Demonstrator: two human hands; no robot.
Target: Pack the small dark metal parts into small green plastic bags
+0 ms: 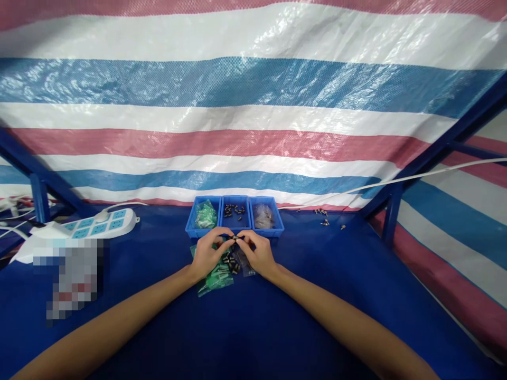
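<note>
My left hand [209,252] and my right hand [258,253] meet at the middle, their fingertips pinched on a small dark part [235,237] between them. Its details are too small to make out. Under and between the hands lie green plastic packets [217,279], several small black pieces [233,264] and a clear bag [247,266]. Just beyond stand three joined blue bins: the left one holds green packets [206,215], the middle bin [236,227] has scattered black pieces, and the right one contains clear bags [263,216].
A white power strip [114,224] lies at the left on the blue table [317,295]. Several small metal pieces [325,222] are at the back right. A white cable [368,186] crosses there. Blue frame bars [428,145] and a striped sheet [222,119] stand behind.
</note>
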